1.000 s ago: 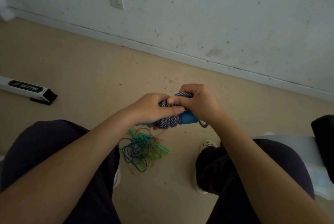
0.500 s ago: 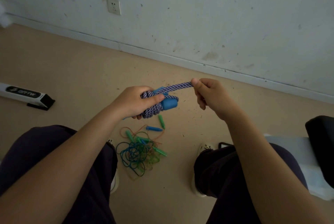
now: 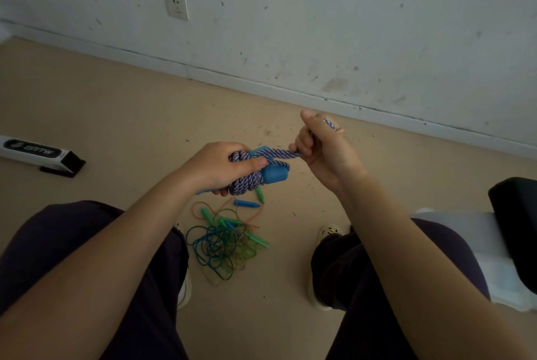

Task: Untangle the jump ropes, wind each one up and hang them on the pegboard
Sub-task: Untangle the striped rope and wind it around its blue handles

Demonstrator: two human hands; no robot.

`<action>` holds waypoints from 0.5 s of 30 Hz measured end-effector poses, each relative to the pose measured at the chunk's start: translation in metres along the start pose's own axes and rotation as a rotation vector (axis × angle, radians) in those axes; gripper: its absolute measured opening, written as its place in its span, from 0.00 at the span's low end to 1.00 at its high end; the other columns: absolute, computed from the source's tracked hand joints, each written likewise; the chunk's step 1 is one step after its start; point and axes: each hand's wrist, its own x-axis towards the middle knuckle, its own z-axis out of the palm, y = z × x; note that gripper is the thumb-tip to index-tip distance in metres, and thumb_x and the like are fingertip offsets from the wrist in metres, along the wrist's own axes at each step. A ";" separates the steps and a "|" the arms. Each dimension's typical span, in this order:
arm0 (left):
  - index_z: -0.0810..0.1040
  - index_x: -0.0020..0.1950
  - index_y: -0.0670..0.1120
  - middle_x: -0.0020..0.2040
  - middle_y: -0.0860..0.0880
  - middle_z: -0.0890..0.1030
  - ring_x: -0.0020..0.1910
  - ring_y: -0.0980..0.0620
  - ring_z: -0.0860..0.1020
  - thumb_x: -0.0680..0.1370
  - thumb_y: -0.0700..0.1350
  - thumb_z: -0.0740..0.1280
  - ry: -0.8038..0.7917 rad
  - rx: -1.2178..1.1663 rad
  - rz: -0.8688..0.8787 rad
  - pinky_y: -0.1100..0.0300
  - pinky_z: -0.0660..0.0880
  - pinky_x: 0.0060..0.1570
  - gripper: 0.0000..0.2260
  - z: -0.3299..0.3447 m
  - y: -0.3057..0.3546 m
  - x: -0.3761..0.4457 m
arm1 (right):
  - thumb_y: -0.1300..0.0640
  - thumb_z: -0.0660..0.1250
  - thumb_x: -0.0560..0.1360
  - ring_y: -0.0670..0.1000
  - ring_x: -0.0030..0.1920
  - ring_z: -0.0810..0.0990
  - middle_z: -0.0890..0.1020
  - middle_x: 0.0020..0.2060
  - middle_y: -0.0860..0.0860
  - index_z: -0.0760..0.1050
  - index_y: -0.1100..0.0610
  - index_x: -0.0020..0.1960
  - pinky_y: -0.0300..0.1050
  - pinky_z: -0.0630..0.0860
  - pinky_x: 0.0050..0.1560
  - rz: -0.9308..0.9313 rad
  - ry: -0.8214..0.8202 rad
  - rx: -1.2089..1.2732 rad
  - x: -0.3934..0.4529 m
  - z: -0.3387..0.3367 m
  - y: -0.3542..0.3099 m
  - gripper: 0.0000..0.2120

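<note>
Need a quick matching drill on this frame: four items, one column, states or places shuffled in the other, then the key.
Items
1. left hand
2. right hand
3. tangled thin ropes
4. wall socket

States or places
A. on the floor between the feet
B. on the wall, upper left
C. grips the wound braided rope bundle with its blue handle
D. pulls the rope's free strand off to the right

Pairs: 1-C, 2-D, 3-A, 4-B

Beige floor (image 3: pixel 122 115): tangled ropes (image 3: pixel 226 240), white box (image 3: pixel 37 155).
</note>
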 end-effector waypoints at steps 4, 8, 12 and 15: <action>0.82 0.53 0.53 0.39 0.46 0.85 0.33 0.39 0.83 0.75 0.62 0.69 -0.008 0.016 0.014 0.44 0.80 0.31 0.15 0.003 0.000 -0.001 | 0.60 0.68 0.76 0.46 0.30 0.61 0.56 0.32 0.51 0.61 0.52 0.36 0.40 0.68 0.35 0.055 -0.063 -0.086 0.002 0.000 0.004 0.17; 0.82 0.55 0.53 0.39 0.47 0.85 0.33 0.40 0.83 0.75 0.62 0.69 -0.005 0.021 0.025 0.44 0.80 0.31 0.15 0.003 0.000 -0.002 | 0.65 0.63 0.80 0.45 0.30 0.65 0.65 0.32 0.49 0.65 0.55 0.42 0.39 0.68 0.35 0.068 -0.045 -0.177 0.002 -0.002 0.007 0.11; 0.82 0.55 0.55 0.42 0.48 0.85 0.35 0.41 0.84 0.74 0.64 0.69 -0.011 0.030 0.033 0.41 0.81 0.32 0.16 0.006 0.000 -0.003 | 0.64 0.60 0.82 0.45 0.27 0.64 0.66 0.31 0.52 0.65 0.57 0.41 0.39 0.67 0.31 0.032 0.001 -0.237 0.002 -0.001 0.008 0.11; 0.82 0.51 0.59 0.44 0.51 0.85 0.39 0.46 0.85 0.70 0.70 0.68 -0.034 0.057 0.073 0.43 0.82 0.37 0.19 0.005 -0.003 -0.002 | 0.64 0.62 0.81 0.49 0.27 0.73 0.76 0.33 0.54 0.65 0.57 0.45 0.43 0.74 0.31 -0.017 0.114 -0.258 0.003 -0.006 0.005 0.08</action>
